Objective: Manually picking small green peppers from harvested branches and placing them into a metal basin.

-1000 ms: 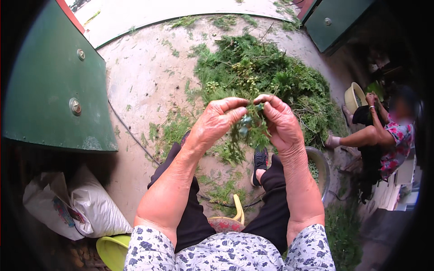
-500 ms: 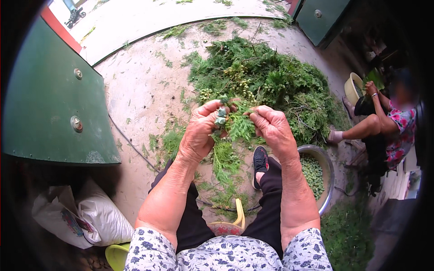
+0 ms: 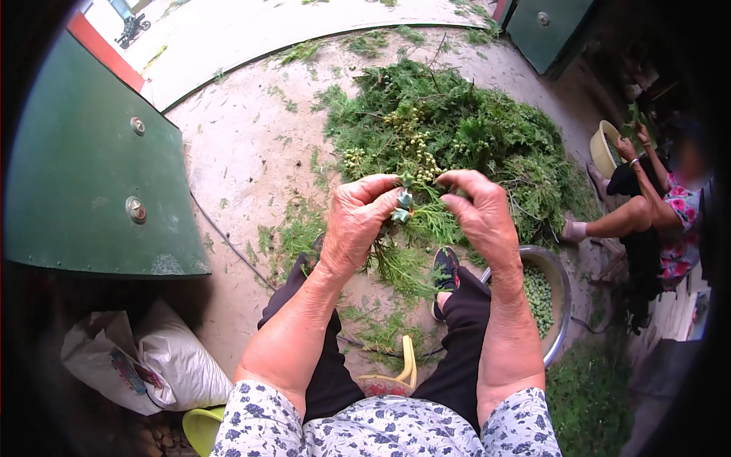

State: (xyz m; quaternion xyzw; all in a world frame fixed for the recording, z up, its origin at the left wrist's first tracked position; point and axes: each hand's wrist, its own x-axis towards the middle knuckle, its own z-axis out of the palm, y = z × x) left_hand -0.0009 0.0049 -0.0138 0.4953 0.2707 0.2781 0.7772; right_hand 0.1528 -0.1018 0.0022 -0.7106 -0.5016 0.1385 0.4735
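A green conifer sprig [image 3: 403,266] with feathery leaves hangs from my left hand [image 3: 352,225], pinched between thumb and fingers. Several knobbly blue-green seed cones [image 3: 403,204] stick out beside the left fingertips. Just right of them is my right hand [image 3: 487,217], its thumb and index finger curved with a gap between them and nothing visible in them. Below my right forearm stands a metal basin [image 3: 567,305], partly hidden by the arm, with many small green cones [image 3: 539,301] in it.
A large heap of cut conifer branches [image 3: 457,129] lies ahead on the floor. Green metal doors [image 3: 91,175] stand left and far right. White sacks [image 3: 175,358] and a yellow-green tub [image 3: 199,430] are lower left. Another person [image 3: 647,206] sits at right beside a cream bucket [image 3: 601,152].
My right hand's thumb and index finger have come apart from the sprig's leaves. The left hand has shifted slightly right with the sprig, and the cones show more clearly.
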